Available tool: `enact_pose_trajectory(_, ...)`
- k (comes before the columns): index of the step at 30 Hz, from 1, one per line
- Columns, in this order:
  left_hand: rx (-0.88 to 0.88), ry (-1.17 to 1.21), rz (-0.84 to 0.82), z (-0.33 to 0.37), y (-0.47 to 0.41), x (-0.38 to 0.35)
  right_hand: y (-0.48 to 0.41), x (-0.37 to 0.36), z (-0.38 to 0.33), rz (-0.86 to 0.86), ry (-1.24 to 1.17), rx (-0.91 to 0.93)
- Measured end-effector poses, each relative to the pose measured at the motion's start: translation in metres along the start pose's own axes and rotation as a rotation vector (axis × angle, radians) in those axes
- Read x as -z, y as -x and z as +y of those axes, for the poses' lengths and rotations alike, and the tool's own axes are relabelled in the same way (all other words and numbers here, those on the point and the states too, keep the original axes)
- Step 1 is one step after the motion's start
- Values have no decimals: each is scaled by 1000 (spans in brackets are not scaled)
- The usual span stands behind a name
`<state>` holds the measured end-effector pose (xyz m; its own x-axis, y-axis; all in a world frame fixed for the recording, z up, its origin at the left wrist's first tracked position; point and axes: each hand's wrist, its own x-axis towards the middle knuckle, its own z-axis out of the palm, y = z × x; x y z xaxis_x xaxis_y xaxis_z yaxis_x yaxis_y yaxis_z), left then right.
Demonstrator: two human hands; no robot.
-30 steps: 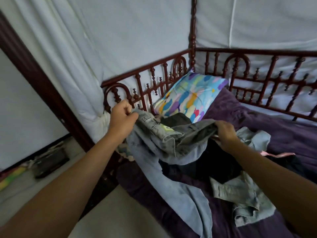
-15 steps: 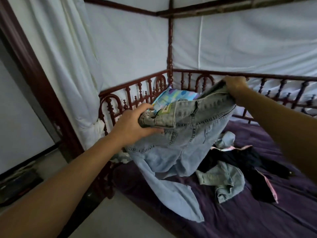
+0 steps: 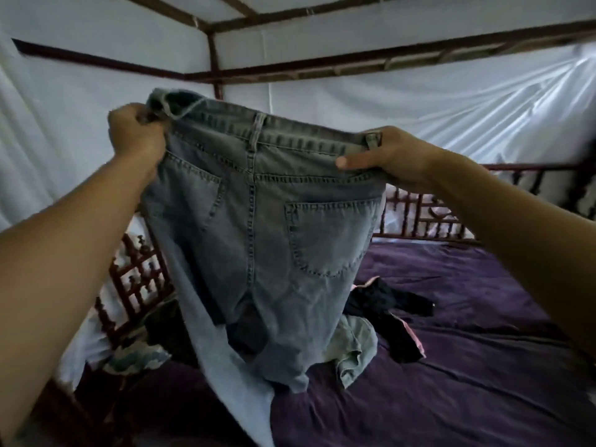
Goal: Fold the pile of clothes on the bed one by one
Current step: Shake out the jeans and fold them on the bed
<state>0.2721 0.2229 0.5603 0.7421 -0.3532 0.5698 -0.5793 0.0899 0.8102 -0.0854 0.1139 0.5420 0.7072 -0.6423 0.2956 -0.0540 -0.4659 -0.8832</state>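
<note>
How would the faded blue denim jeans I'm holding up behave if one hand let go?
Probably floppy: the faded blue denim jeans hang limp, legs trailing onto the purple bedsheet. The freed side would likely sag, since only the left hand and right hand hold the waistband spread. Slipping seems unlikely; the stitched denim looks coarse.

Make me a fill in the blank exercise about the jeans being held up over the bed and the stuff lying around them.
1. The left hand and the right hand hold the jeans up by the ____.
2. The side of the jeans facing the camera shows two stitched ____.
3. The sheet on the bed is ____ in colour.
4. To the right of the hanging jeans a ____ garment lies on the sheet.

Missing words: waistband; pockets; purple; black.
</note>
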Motion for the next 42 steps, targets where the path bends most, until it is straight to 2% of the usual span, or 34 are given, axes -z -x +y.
enact_pose_trajectory(5, -129, -153, -158, 4, 11, -92, 28, 40, 45, 102, -23, -141)
enact_pose_trajectory(11, -111, -233, -366, -25, 81, -226, 71, 85, 149, 92, 53, -411)
enact_pose_trajectory(17, -204, -453, -745, -61, 137, -355, 122, 121, 253, 177, 76, -686)
enact_pose_trajectory(22, -255, -454, -1012, -83, 209, -480, 174, 150, 338, 395, 2, -893)
enact_pose_trajectory(29, -288, -282, -1249, -75, 362, -621, 270, 199, 425, 726, 27, -1147)
enact_pose_trajectory(33, -342, -213, -1364, -48, 446, -677, 333, 238, 452, 811, 300, -1260)
enact_pose_trajectory(37, -374, -191, -1443, -18, 537, -730, 401, 285, 491, 741, 612, -1396)
enact_pose_trajectory(42, -341, -211, -1551, -10, 658, -790, 479, 334, 568, 621, 749, -1496)
